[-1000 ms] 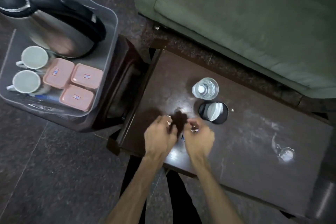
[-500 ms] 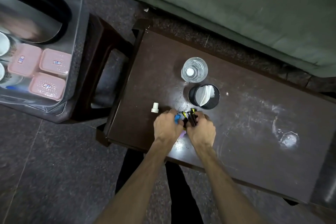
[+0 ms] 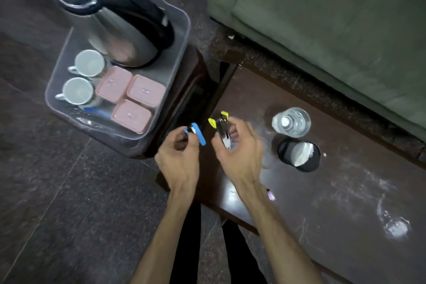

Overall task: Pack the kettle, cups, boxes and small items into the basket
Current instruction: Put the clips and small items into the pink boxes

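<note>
Left hand [image 3: 178,163] fingers pinch a blue-tipped small item [image 3: 197,133]; right hand [image 3: 239,152] fingers grip a bundle of yellow-tipped small items [image 3: 222,129], both lifted clear of the surface [image 3: 322,191], evidently for carrying. Beyond the left fingers, the basket [image 3: 182,37] already holds boxes [image 3: 131,97], cups [image 3: 83,80] and, farthest, the kettle [image 3: 119,30].

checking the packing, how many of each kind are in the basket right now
In the basket:
kettle: 1
white cups: 2
pink boxes: 3
Total: 6
Something blue and clear lies along the near wall, too blurred to count. The small items in the left hand and right hand are not in yet.
</note>
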Available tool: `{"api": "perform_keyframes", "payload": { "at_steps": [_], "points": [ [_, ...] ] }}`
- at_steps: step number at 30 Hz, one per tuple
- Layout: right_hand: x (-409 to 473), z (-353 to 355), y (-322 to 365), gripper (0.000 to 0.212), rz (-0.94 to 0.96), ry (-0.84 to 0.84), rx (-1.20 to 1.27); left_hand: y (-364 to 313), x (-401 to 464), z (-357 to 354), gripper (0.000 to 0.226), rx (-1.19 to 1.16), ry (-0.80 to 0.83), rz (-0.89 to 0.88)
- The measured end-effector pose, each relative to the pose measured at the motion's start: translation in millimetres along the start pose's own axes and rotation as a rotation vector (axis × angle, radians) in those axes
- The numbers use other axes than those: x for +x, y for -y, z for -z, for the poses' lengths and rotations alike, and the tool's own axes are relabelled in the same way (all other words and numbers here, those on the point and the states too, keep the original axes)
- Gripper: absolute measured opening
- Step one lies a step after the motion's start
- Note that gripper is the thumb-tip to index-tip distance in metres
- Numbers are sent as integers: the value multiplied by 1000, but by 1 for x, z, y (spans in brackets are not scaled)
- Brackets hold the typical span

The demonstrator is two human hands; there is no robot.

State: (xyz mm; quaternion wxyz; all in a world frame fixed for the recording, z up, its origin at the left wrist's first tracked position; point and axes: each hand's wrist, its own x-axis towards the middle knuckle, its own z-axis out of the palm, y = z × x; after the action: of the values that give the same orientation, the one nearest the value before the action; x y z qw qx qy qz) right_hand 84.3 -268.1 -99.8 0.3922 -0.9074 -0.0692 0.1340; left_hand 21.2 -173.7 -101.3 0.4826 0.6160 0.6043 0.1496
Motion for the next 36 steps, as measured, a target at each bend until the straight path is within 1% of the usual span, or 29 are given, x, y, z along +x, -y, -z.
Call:
{"api": "perform_keyframes", "payload": {
  "at_steps": [3, 6, 11, 14, 17, 20, 22, 24, 26, 28, 30, 33, 36],
  "points": [
    [19, -28, 52, 44, 130, 86, 81, -18, 37, 37, 20, -54, -122, 47],
    [36, -57, 99, 41, 222, 149, 83, -30, 70, 67, 27, -73, -174, 62],
    [56, -100, 141, 34, 346, 267, -95, -35, 111, 92, 23, 41, -190, -9],
    [65, -121, 145, 39, 401, 334, -237, -27, 129, 95, 26, 203, -187, -61],
    [66, -134, 139, 42, 433, 397, -452, -14, 140, 93, 28, 522, -129, -162],
    [61, -138, 133, 42, 450, 374, -506, -2, 142, 94, 28, 705, -112, -268],
    [56, -137, 131, 45, 432, 349, -477, 4, 140, 96, 27, 731, -122, -311],
    [50, -131, 126, 46, 382, 293, -410, 8, 136, 97, 30, 698, -124, -316],
    [40, -121, 117, 37, 335, 208, -312, 10, 129, 97, 29, 624, -163, -332],
    [29, -108, 103, 24, 302, 120, -222, 10, 118, 96, 22, 538, -214, -383],
    [17, -93, 85, 15, 254, 58, -164, 12, 102, 91, 16, 470, -224, -449],
    [-1, -72, 52, 12, 148, 63, -141, 17, 75, 77, 15, 425, -159, -540],
    [-20, -51, 13, 14, -13, 86, -158, 24, 46, 57, 15, 380, -42, -612]
  ]
}}
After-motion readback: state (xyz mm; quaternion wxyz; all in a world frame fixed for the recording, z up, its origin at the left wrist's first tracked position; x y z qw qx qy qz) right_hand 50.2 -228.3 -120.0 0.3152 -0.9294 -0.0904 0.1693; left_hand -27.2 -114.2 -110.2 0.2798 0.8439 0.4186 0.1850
